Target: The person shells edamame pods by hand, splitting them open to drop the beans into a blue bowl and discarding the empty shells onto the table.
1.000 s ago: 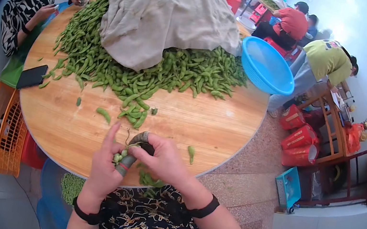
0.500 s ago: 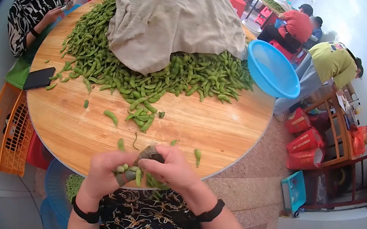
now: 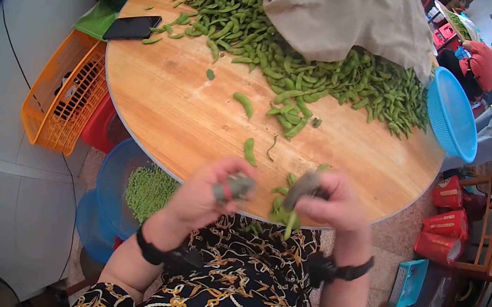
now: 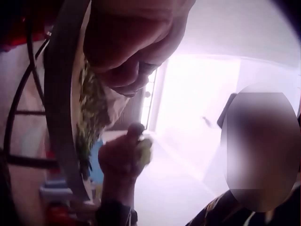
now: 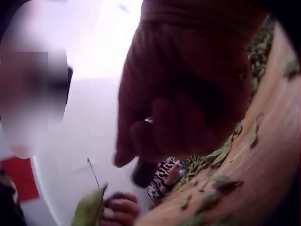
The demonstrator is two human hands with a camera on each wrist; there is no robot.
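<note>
In the head view my left hand (image 3: pixel 197 194) is raised above the table's near edge, its fingers curled, with a grey-green wrap and red band on a digit. Whether beans lie inside it is hidden by blur. To its right, my right hand (image 3: pixel 338 205), with a dark covering on a digit, pinches a green pod (image 3: pixel 290 224) that hangs downward. The left wrist view also shows the right hand (image 4: pixel 117 157) with the pod (image 4: pixel 144 153). The hands are apart. Loose pods (image 3: pixel 281 205) lie between and behind them.
A pod heap (image 3: pixel 274 61) under a grey cloth (image 3: pixel 346 21) covers the table's far part. A phone (image 3: pixel 131 28) lies left and a blue basket (image 3: pixel 454 117) sits right. Below left are an orange crate (image 3: pixel 73 98) and a basin of beans (image 3: pixel 148 191).
My hands have moved apart, the right one now with a pod hanging from it. The head view has turned, so the table sits higher and farther right, and more of the bean basin shows.
</note>
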